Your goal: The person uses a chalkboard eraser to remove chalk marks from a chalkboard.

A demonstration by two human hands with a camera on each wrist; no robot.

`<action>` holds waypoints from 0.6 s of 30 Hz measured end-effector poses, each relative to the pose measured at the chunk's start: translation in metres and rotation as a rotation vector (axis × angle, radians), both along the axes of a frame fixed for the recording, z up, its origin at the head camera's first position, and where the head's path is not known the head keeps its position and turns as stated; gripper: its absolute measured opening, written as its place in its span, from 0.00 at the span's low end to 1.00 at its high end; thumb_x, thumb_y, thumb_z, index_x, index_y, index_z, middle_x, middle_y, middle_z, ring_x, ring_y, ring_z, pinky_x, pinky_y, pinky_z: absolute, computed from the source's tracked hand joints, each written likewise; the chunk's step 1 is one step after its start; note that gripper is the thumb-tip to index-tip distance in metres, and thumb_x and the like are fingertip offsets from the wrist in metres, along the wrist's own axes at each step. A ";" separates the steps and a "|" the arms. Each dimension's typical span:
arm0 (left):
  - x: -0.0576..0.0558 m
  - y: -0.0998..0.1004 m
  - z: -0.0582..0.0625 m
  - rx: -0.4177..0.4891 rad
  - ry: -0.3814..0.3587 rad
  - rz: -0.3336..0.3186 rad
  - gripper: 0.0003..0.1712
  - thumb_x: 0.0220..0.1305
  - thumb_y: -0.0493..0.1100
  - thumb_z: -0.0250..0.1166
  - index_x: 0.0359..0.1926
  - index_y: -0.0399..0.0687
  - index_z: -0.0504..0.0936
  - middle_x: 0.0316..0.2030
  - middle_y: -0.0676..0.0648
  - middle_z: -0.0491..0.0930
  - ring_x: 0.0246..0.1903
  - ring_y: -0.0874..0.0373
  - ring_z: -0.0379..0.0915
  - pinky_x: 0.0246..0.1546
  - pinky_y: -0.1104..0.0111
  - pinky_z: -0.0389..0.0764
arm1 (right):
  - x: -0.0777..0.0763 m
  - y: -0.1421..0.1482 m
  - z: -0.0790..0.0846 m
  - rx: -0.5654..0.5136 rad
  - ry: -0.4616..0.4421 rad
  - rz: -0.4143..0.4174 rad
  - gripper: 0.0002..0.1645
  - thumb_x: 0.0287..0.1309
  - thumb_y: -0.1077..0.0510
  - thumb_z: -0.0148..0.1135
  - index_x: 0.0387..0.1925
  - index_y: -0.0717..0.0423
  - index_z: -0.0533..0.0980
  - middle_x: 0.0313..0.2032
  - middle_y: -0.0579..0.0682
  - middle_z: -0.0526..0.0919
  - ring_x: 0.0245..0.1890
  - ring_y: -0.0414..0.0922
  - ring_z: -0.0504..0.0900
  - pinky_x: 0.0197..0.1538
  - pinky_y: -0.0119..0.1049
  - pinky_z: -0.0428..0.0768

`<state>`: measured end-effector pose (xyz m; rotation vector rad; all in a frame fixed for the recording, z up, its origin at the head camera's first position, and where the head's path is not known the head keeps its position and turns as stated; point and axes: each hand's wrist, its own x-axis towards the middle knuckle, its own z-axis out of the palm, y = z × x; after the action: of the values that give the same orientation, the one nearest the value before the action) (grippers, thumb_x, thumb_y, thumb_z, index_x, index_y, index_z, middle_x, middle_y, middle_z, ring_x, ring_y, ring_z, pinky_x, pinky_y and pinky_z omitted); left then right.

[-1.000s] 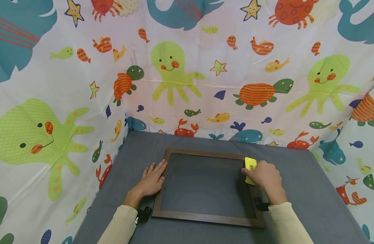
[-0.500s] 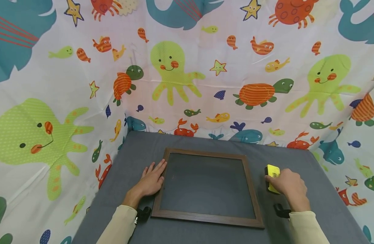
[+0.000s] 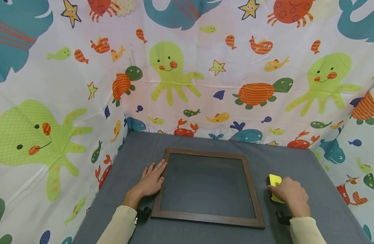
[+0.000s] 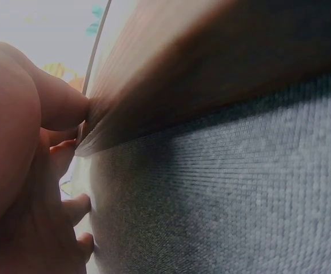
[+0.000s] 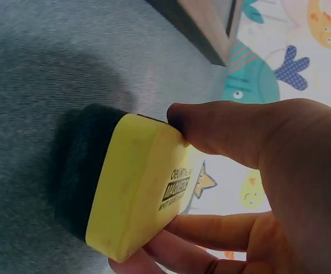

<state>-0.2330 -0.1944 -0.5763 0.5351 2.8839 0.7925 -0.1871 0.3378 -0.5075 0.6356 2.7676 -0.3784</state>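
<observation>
A small blackboard (image 3: 208, 186) in a brown wooden frame lies flat on the grey cloth. My left hand (image 3: 149, 182) rests along its left side, fingers stretched out over the frame edge; in the left wrist view the thumb touches the wooden frame (image 4: 148, 63). Right of the board, my right hand (image 3: 292, 196) grips a yellow whiteboard eraser (image 3: 275, 180) with a black felt underside. Seen from the right wrist, the thumb presses one side of the eraser (image 5: 136, 182) and the fingers hold the opposite side, its felt close over the cloth.
Grey cloth (image 3: 187, 234) covers the table. A curtain (image 3: 205, 112) printed with sea animals hangs behind it and on both sides. Black wrist straps with camera mounts (image 3: 143, 214) sit at both cuffs.
My right hand has carried the eraser off the board's right edge, to the right, then slightly down toward me onto or over the cloth. The left hand and the board have stayed put.
</observation>
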 end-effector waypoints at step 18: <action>-0.001 -0.004 0.001 0.005 -0.024 -0.020 0.36 0.77 0.45 0.52 0.80 0.52 0.50 0.80 0.50 0.45 0.78 0.35 0.37 0.73 0.35 0.40 | 0.001 -0.002 -0.007 0.031 -0.020 -0.035 0.58 0.52 0.26 0.65 0.55 0.79 0.68 0.35 0.69 0.75 0.31 0.59 0.74 0.29 0.48 0.75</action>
<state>-0.2338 -0.1981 -0.5753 0.5498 2.8514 0.7976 -0.1859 0.3360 -0.5148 0.6922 2.7513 -0.3357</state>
